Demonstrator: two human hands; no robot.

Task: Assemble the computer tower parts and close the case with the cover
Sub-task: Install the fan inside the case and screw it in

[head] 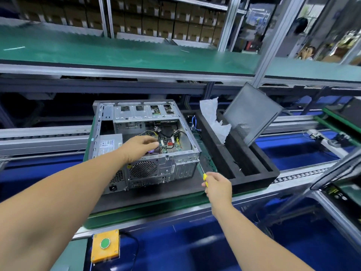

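Two bare hands are at work over the open computer case [144, 137], which lies on its side on a dark mat at the centre of the frame. The left hand [139, 146] reaches down inside it, fingers curled around a dark fan-like part [153, 150] with a purple glint; what exactly it pinches is hidden by the knuckles. The right hand [217, 185], lower right of centre, grips a yellow-handled screwdriver [203, 172], fingers clamped on the handle, shaft pointing up toward the case's near right corner.

The cover [252, 114] leans tilted in a black foam tray [254, 173] just right of the case, beside a crumpled clear plastic bag [214, 118].

I'd judge the case stiff sheet steel, heavy, with sharp edges, best held by its outer frame; the green board and loose wires inside look fragile. The cover looks thin, light and a bit springy, so take it by its two long edges.

The silver power supply [109, 143] at centre left carries a printed label, too small to read; a yellow warning sticker sits by the rear fan grille. A yellow box with a green button [105, 244] sits at the bottom left
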